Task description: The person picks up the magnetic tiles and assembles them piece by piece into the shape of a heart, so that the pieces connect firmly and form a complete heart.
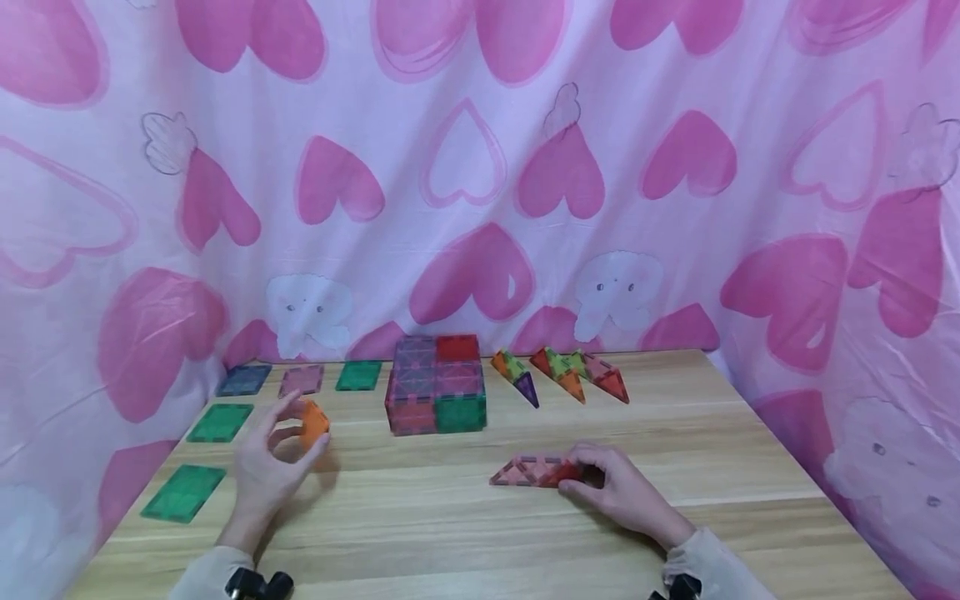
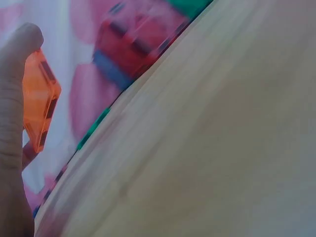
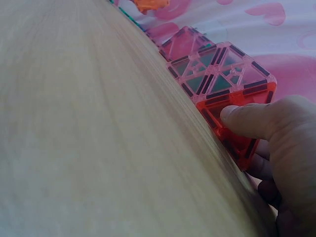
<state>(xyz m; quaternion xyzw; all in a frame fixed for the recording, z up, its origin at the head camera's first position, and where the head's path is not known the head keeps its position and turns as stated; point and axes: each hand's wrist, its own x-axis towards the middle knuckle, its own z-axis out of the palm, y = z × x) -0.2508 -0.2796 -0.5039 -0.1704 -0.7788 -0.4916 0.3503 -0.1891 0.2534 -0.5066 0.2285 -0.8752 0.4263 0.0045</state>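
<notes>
Above the table's left side, my left hand (image 1: 264,471) pinches an orange see-through magnetic tile (image 1: 315,425) between thumb and fingers. The left wrist view shows this tile (image 2: 40,101) edge-on, with dark magnet strips along its rim. My right hand (image 1: 626,493) holds a red triangular magnetic tile (image 1: 558,474), thumb on its near face and fingers behind. Joined to the red tile are pink triangular tiles (image 1: 517,472), forming a low strip that stands on its long edge at the tabletop. In the right wrist view, the pink tiles (image 3: 232,74) meet the red one along its upper edge.
A block of purple, red and green magnetic tiles (image 1: 437,387) stands at the back middle. To its right lie joined multicoloured triangles (image 1: 517,375) and another such group (image 1: 581,372). Green tiles (image 1: 183,493), a blue one (image 1: 243,380) and a pink one (image 1: 302,379) lie flat at left.
</notes>
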